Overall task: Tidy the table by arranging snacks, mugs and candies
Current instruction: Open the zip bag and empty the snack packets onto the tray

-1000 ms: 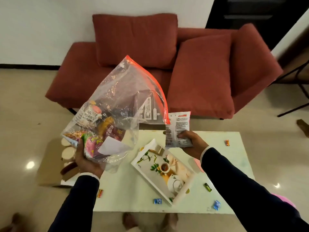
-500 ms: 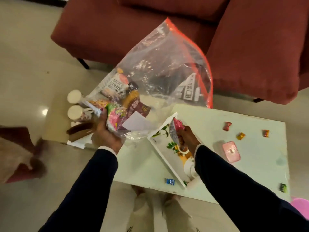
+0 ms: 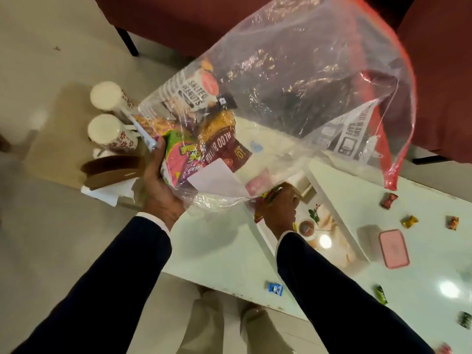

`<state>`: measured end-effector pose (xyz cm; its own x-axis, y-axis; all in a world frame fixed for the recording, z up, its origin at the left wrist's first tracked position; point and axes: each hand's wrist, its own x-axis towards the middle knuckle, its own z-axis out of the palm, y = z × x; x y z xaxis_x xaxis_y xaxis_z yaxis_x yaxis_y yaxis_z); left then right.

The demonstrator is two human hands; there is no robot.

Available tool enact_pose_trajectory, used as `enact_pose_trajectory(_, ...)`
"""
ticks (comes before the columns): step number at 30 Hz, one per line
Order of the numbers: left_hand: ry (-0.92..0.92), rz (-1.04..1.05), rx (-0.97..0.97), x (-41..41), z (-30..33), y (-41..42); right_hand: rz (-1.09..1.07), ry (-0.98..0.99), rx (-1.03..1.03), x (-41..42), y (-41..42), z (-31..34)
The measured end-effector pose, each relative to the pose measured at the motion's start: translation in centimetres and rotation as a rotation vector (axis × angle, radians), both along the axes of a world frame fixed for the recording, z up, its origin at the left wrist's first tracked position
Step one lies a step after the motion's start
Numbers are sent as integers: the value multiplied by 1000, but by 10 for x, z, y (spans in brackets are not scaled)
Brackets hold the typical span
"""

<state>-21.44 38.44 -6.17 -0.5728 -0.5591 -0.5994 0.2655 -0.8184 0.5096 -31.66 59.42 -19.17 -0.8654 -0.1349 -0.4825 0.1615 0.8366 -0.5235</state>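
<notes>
While two mugs stand at the far left, the left hand grips a clear bag of snacks reading "SALTED PEANUTS" and "ALOO BHUJIA". Beside it the right hand clutches a colourful packet over a tray, with candies scattered on the table to the right.

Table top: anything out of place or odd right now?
Yes. Wrapped candies lie scattered loose on the table: a blue one near the front edge, a red one, a gold one and an orange one by the pink box. The white tray sits askew to the table edges.
</notes>
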Motion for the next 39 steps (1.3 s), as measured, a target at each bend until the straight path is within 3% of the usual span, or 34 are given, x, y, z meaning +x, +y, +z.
enact_pose_trajectory(4,62,-47,6,12,-10,-11,38,115,56,8,-4,-4)
enact_pose_trajectory(7,129,-85,8,20,-10,-15,23,185,-63,20,14,-10)
enact_pose_trajectory(10,148,-85,6,22,-7,-14,30,65,-186,27,25,-9)
enact_pose_trajectory(16,96,-72,-27,25,-15,-13,-19,-107,-60,12,5,-15)
enact_pose_trajectory(20,75,-40,-4,24,-20,-4,57,-212,-34,3,9,-7)
enact_pose_trajectory(25,12,-149,59,30,-34,6,-216,-330,-360,-16,87,46)
enact_pose_trajectory(28,18,-271,60,29,-35,18,-259,-112,-591,-43,113,125)
enact_pose_trajectory(30,26,-343,91,29,-40,22,-213,-6,-616,-63,122,171)
enact_pose_trajectory(32,1,-410,143,28,-48,29,-114,-21,-681,-71,133,200)
enact_pose_trajectory(36,10,-506,232,22,-42,60,96,-78,-528,-74,150,214)
enact_pose_trajectory(39,-30,-565,231,17,-40,77,204,-297,-693,-78,152,205)
